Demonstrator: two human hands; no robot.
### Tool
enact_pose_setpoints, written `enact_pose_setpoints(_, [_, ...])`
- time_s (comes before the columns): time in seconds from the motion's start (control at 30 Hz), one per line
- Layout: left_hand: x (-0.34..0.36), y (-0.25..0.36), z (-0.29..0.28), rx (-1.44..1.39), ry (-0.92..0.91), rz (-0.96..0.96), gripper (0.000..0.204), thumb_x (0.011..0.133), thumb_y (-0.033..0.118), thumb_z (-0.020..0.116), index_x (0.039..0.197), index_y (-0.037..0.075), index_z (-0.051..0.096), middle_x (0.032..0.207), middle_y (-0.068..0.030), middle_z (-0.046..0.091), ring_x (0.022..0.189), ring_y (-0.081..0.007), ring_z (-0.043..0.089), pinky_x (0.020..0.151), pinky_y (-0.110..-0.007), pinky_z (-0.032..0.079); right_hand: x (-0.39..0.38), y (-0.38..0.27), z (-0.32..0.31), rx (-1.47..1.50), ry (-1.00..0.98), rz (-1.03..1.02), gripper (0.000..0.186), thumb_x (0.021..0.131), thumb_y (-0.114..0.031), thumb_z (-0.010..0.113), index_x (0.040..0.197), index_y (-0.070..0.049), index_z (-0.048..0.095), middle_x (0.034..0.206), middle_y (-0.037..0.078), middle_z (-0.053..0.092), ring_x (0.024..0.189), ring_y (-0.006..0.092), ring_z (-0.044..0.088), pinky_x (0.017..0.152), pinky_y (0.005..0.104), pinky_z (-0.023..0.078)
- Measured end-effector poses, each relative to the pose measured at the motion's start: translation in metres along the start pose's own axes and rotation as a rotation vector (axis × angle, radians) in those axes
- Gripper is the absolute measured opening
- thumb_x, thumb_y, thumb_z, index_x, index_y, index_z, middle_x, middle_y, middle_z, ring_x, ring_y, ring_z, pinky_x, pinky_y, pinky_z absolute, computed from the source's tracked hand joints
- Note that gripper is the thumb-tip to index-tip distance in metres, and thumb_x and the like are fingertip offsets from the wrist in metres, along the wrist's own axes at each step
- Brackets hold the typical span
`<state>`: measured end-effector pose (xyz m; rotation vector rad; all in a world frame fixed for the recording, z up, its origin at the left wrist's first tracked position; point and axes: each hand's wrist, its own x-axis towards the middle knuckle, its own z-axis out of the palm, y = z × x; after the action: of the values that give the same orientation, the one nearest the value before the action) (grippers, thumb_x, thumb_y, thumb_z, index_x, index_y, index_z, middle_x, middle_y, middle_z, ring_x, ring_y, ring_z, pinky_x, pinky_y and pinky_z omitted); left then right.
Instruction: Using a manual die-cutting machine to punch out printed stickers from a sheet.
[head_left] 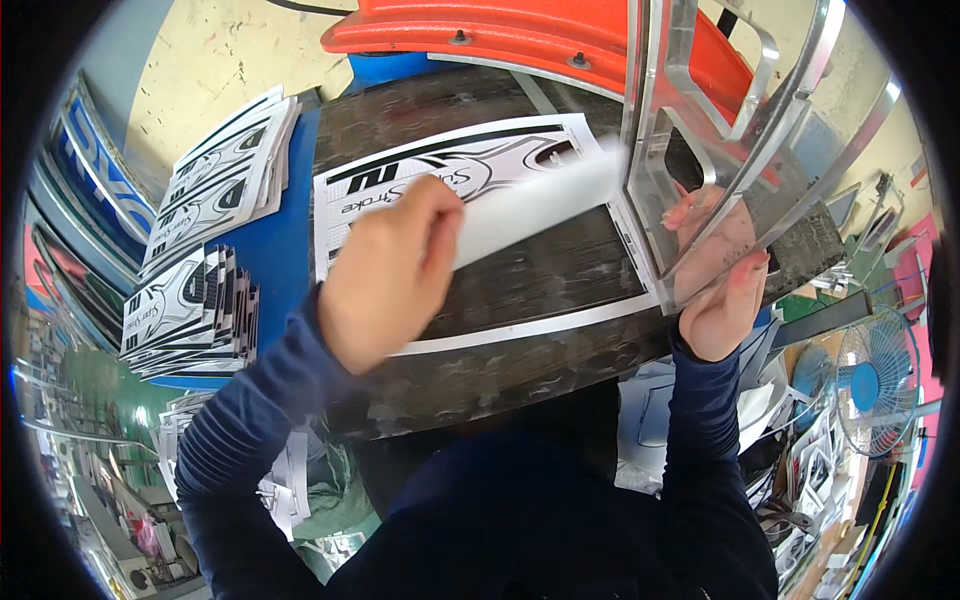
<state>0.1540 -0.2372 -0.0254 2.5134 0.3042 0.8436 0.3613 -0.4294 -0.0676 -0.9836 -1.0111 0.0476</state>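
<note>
The person's blurred left hand (395,275) has its fingers closed on a white flap (540,208) raised from a printed sheet (490,165) lying on the dark table (480,385). The right hand (725,295) grips an upright clear frame (645,180) by its lower end. Beyond, left, printed stacks (225,180) rest on blue; farthest, an orange-red panel (500,28).

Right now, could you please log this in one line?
Left hand: holding white flap; right hand: holding clear frame; print stacks: left side
</note>
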Motion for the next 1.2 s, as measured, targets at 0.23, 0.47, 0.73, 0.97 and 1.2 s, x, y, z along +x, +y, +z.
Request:
enact_pose_setpoints(0.23, [-0.031, -0.014, -0.054, -0.414, 0.252, -0.337, 0.036, 0.096, 0.0, 0.059, 0.13, -0.007, 0.049, 0.094, -0.0049, 0.07, 0.07, -0.0006, 0.052, 0.063, -0.018, 0.042, -0.005, 0.005, 0.001, -0.054, 0.131, 0.036, 0.076, 0.097, -0.06, 0.04, 0.124, 0.01, 0.05, 0.109, 0.017, 0.06, 0.099, 0.0246, 0.056, 0.093, 0.0372, 0.041])
enact_pose_setpoints(0.47, [-0.077, -0.033, -0.162, -0.444, 1.09, -0.052, 0.027, 0.095, 0.003, 0.063, 0.121, -0.002, 0.059, 0.108, -0.0113, 0.071, 0.092, -0.015, 0.069, 0.076, -0.027, 0.056, -0.002, 0.013, -0.02, -0.051, 0.049, 0.019, 0.081, 0.097, -0.068, 0.031, 0.122, 0.007, 0.052, 0.112, 0.014, 0.053, 0.104, 0.0239, 0.051, 0.102, 0.0381, 0.031])
enact_pose_setpoints(0.73, [-0.194, -0.111, -0.207, 0.64, 0.833, -0.303, 0.026, 0.091, -0.002, 0.057, 0.11, 0.004, 0.072, 0.11, -0.0086, 0.074, 0.111, -0.0185, 0.066, 0.103, -0.036, 0.044, 0.0, 0.011, -0.015, -0.033, 0.063, 0.039, 0.079, 0.098, -0.066, 0.027, 0.124, 0.005, 0.048, 0.115, 0.014, 0.05, 0.108, 0.0251, 0.047, 0.106, 0.0407, 0.028])
enact_pose_setpoints(0.97, [-0.158, -0.088, -0.144, 0.567, 0.585, -0.041, 0.037, 0.082, 0.006, 0.053, 0.115, 0.0, 0.067, 0.127, -0.0172, 0.064, 0.124, -0.0372, 0.054, 0.109, -0.046, 0.035, 0.001, 0.017, -0.024, -0.055, 0.031, 0.003, 0.08, 0.098, -0.064, 0.034, 0.127, 0.009, 0.051, 0.123, 0.017, 0.052, 0.11, 0.0261, 0.049, 0.099, 0.0398, 0.034])
enact_pose_setpoints(1.2, [-0.031, -0.049, -0.041, 0.333, -0.264, 0.034, 0.075, 0.094, 0.053, 0.059, 0.154, 0.019, 0.031, 0.159, -0.0162, 0.029, 0.148, -0.0417, 0.022, 0.115, -0.064, 0.016, -0.003, 0.01, -0.02, -0.117, -0.046, -0.053, 0.069, 0.091, -0.046, 0.063, 0.126, 0.013, 0.055, 0.117, 0.022, 0.063, 0.1, 0.0264, 0.062, 0.093, 0.0388, 0.046])
